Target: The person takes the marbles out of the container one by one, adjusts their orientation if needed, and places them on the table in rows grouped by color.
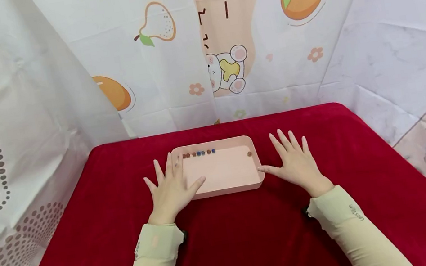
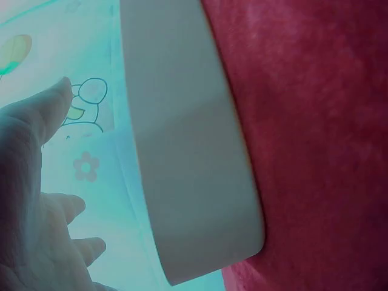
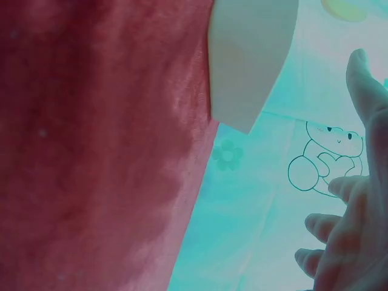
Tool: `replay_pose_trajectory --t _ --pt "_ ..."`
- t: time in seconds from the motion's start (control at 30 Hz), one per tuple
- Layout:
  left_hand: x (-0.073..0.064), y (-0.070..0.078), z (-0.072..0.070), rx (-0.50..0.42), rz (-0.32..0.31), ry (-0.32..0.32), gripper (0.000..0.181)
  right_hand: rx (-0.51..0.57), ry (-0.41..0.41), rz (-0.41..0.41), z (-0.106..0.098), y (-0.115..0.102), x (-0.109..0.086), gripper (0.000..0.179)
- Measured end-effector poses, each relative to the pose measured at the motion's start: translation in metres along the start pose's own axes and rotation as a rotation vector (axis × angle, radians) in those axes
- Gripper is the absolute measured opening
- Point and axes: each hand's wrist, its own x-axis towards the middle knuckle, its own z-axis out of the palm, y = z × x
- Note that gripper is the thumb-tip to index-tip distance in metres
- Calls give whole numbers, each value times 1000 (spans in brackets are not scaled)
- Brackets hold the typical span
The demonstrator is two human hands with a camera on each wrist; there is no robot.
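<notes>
A shallow pink tray (image 1: 229,190) lies on the red cloth, its outer wall (image 2: 188,157) large in the left wrist view. Along its far side runs a row of small round beads (image 1: 198,153), brown and blue; one brown bead (image 1: 249,153) sits apart near the right wall. My left hand (image 1: 170,191) is spread over the tray's left end, hiding part of it, fingers straight and holding nothing. Beside the right end, my right hand (image 1: 295,162) is spread too, its thumb tip overlapping the tray's edge in the head view. Nothing is in it.
Red cloth (image 1: 252,236) covers the table and reaches its far edge. Behind it hangs a white curtain (image 1: 172,75) printed with fruit and a cartoon animal. More pale curtains stand at the left (image 1: 18,87) and right (image 1: 395,34).
</notes>
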Motion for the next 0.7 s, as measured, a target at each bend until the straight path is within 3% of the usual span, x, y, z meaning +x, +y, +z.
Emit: replay_pose_trajectory --t 0.37,0.7 --pt "7 -4 -5 -186 -75 -78 107 126 -39 -40 -13 -1 13 104" --pt "7 -8 0 -355 -98 -67 104 294 -112 -4 -23 -6 23 102"
